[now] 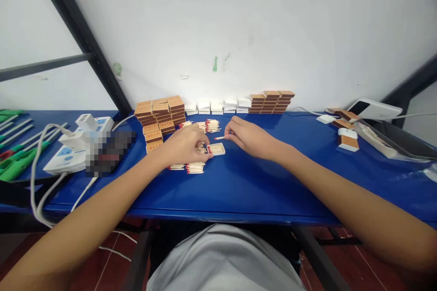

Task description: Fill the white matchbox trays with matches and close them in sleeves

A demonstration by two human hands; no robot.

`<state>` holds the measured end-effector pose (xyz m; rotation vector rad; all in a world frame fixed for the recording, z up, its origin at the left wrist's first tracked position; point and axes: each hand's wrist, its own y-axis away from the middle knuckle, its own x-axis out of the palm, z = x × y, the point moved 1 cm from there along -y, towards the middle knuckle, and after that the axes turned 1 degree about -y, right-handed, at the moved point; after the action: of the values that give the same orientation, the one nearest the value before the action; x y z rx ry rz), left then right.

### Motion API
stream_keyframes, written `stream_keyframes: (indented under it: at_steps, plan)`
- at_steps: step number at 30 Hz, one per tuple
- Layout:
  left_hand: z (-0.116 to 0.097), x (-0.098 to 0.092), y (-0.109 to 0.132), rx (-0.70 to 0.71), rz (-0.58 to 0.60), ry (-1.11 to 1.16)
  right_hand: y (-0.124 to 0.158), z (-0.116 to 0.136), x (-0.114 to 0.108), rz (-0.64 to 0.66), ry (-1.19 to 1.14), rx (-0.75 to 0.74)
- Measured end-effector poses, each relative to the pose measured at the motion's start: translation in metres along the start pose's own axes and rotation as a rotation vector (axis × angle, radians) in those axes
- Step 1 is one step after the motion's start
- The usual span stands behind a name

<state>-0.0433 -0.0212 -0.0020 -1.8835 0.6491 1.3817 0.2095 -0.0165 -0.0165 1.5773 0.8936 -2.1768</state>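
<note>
My left hand (189,143) is closed on the left end of a small white matchbox tray (221,152) on the blue table. Matches (215,148) with red heads lie in the tray, their heads toward the left. Between the fingertips of my right hand (247,137) is a single match (219,138), its red head pointing left, just above and behind the tray. Piles of loose matches (212,125) lie behind my left hand, and another pile (195,168) lies in front of it. My left fingers partly hide further matches.
Stacked brown matchboxes (157,116) stand at the back left, then white trays (216,108), then more boxes (271,102). To the left are a power strip (61,158), cables and green-handled tools (20,163). Opened boxes (348,138) and a white device (373,109) lie right.
</note>
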Motion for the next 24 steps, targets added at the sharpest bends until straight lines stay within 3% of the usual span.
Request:
stream_keyframes:
  at_steps: [5,15,24]
  plan:
    - [0.0,0.0,0.0,-0.016,0.016,-0.017,0.006,0.021,0.003,0.099,0.032,-0.041]
    - [-0.001,-0.001,0.0,-0.025,0.012,-0.013,0.012,0.031,-0.001,0.137,-0.02,-0.065]
    - [-0.001,0.001,0.0,0.012,0.0,-0.019,0.006,0.029,0.005,0.043,-0.165,-0.026]
